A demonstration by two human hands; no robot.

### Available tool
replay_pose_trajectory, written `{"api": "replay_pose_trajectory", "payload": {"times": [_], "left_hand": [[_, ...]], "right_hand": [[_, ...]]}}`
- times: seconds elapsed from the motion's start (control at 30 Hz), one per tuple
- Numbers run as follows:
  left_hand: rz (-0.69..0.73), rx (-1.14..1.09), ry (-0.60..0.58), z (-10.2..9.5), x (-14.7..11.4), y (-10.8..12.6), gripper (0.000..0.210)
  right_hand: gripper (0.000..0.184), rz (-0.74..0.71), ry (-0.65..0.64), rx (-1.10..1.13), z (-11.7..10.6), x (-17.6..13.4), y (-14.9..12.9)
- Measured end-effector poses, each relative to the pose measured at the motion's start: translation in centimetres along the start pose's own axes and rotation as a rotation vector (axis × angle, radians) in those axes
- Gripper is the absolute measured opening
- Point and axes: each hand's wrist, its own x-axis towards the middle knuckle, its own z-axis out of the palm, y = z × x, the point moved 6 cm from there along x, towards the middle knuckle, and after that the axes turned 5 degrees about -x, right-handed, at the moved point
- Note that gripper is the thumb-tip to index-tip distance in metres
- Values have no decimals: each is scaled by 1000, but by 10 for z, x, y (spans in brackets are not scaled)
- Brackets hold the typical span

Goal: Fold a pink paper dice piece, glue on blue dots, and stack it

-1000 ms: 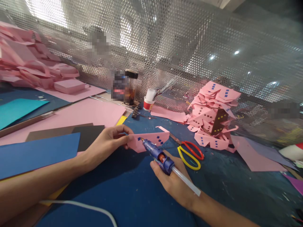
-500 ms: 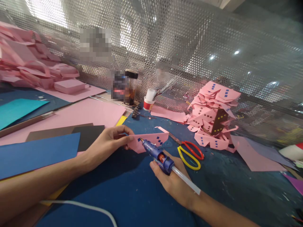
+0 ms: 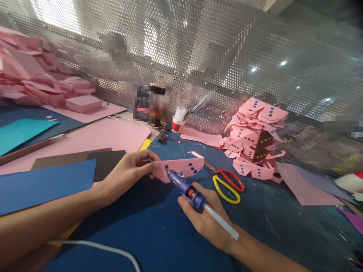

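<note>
Between the thumb and fingers of my left hand (image 3: pixel 138 168) is the left end of a pink paper piece (image 3: pixel 184 164) with small blue squares on it. A narrow folded strip shows at the piece's far right end. My right hand (image 3: pixel 207 215) is wrapped round a blue glue gun (image 3: pixel 185 189), a clear glue stick (image 3: pixel 222 222) jutting from its back. The gun's nozzle points up and left at the pink paper, close to a blue square; whether it touches I cannot tell. Scissors (image 3: pixel 228 185) with red and yellow handles lie just right of the paper.
Decorated pink paper pieces (image 3: pixel 255 139) are heaped at the right, plain pink ones (image 3: pixel 34 71) at the far left. Blue sheets (image 3: pixel 48 181) lie under my left forearm. A red-and-white paper cup (image 3: pixel 178 124) and a jar (image 3: pixel 157 105) stand before the perforated metal screen (image 3: pixel 227 45).
The glue gun and my right hand have shifted slightly left and down. The right end of the pink paper has moved a little to the right; my left hand stays nearly still.
</note>
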Motion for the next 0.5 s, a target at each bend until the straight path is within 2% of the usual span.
{"api": "replay_pose_trajectory", "payload": {"times": [0.5], "left_hand": [[1,2,-7,-1,2,-1,26]], "right_hand": [[24,1,19,-19,0,0,2]]}}
